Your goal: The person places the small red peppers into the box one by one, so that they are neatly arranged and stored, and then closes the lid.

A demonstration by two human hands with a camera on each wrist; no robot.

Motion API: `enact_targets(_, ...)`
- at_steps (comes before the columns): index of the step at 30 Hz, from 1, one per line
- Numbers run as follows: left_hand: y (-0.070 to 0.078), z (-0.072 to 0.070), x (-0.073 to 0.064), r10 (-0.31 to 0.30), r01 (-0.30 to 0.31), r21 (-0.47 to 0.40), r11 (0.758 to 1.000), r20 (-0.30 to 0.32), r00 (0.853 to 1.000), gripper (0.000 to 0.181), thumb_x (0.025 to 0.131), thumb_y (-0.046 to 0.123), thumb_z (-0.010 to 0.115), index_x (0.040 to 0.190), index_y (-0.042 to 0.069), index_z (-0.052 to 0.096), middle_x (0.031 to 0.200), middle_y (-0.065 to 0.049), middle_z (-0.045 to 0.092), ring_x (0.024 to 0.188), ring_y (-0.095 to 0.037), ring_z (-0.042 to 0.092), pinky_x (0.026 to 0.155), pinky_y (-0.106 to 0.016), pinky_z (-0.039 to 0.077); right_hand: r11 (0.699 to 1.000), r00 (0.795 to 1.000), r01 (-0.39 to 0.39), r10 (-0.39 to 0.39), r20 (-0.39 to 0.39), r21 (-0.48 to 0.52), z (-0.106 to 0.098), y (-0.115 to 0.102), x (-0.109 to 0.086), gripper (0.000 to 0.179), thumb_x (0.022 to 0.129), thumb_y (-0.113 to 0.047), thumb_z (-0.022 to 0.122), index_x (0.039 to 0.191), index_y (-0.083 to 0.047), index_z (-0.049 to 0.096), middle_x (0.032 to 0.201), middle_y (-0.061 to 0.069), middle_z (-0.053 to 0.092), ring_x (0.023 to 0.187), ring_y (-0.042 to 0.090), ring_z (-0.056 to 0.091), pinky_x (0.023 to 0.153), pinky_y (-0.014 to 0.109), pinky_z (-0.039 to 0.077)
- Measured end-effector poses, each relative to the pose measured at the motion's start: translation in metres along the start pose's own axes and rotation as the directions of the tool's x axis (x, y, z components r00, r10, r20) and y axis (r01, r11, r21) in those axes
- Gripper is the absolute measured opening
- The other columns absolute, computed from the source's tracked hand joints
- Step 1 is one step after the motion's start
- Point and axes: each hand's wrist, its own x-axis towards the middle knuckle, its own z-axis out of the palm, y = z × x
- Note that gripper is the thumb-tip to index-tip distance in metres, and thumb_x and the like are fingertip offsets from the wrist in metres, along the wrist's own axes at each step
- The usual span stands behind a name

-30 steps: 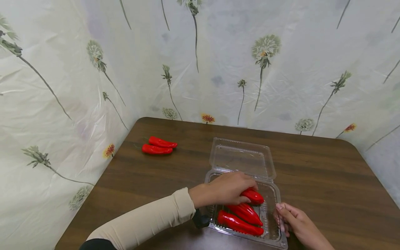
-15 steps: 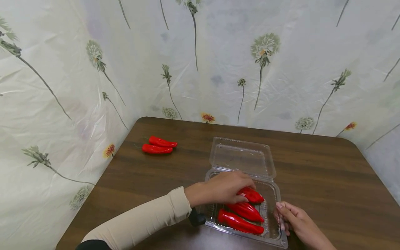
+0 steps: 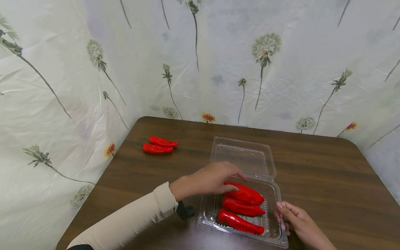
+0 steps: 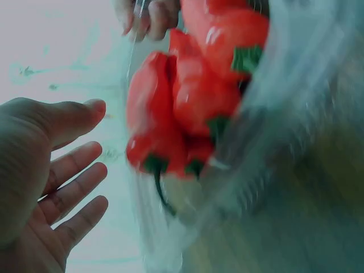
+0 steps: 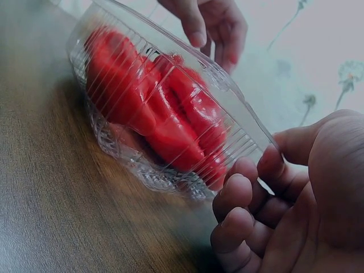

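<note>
Red peppers (image 3: 240,222) with green stems lie side by side in a clear plastic clamshell container (image 3: 203,219); several stems show in the left wrist view. Above the container's far left part is my left hand (image 3: 212,177), its fingers (image 4: 74,176) loosely extended and apart from the peppers (image 4: 151,108) in the left wrist view. My right hand (image 3: 298,222) pinches the container's right rim between thumb and fingers, seen closely in the right wrist view, where the container wall (image 5: 153,176) stands before the peppers. The left hand covers part of the far pepper in the head view.
Two more red peppers (image 3: 157,148) lie together at the table's far left. The container's clear lid (image 3: 243,156) is folded back behind it on the brown wooden table (image 3: 315,166). A flower-printed sheet (image 3: 218,69) hangs behind and to the left.
My left hand has let go of the far pepper and drawn back to the left. That pepper now shows more fully, and the middle one has shifted slightly. The right hand stays on the rim.
</note>
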Motion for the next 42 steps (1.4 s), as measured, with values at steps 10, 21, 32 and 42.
enact_targets(10,-0.043,-0.027,-0.035,-0.095,0.09,-0.056,0.994,-0.105,0.99,0.042,0.091,0.026,0.077,0.131,0.017,0.065,0.127,0.003,0.066,0.119,-0.011,0.059,0.103,-0.028,0.048,0.998,0.998,0.047,-0.048,0.039,0.035,-0.001,0.004,0.002,0.038,0.112,-0.014,0.028,0.094,0.011,0.049,0.074,0.001,0.057,0.058,0.015,0.051,0.049,0.031,0.05)
enact_targets(21,-0.092,-0.034,-0.077,-0.265,0.252,-0.1,0.963,-0.153,0.952,0.043,0.089,0.025,0.079,0.128,0.014,0.065,0.128,-0.001,0.067,0.122,-0.02,0.06,0.106,-0.037,0.046,1.0,0.999,-0.024,0.024,0.045,0.013,-0.003,0.001,0.0,0.042,0.113,-0.021,0.029,0.097,0.011,0.051,0.076,-0.003,0.057,0.06,0.009,0.053,0.053,0.03,0.052)
enact_targets(32,-0.131,-0.035,-0.113,-0.345,0.336,-0.076,0.939,-0.199,0.917,0.044,0.089,0.021,0.079,0.128,0.007,0.065,0.128,-0.003,0.066,0.124,-0.023,0.059,0.106,-0.04,0.046,0.999,0.999,-0.024,0.023,0.038,0.028,-0.003,0.0,0.0,0.041,0.113,-0.021,0.029,0.097,0.011,0.049,0.075,-0.005,0.057,0.06,0.006,0.051,0.052,0.029,0.051)
enact_targets(42,-0.169,-0.034,-0.14,-0.395,0.401,-0.02,0.916,-0.223,0.891,0.042,0.088,0.021,0.08,0.125,0.006,0.065,0.125,-0.008,0.066,0.119,-0.027,0.06,0.102,-0.045,0.048,0.999,0.999,-0.005,0.003,0.041,0.041,-0.004,0.004,0.001,0.039,0.112,-0.017,0.028,0.096,0.011,0.048,0.075,-0.001,0.056,0.057,0.016,0.05,0.051,0.03,0.05)
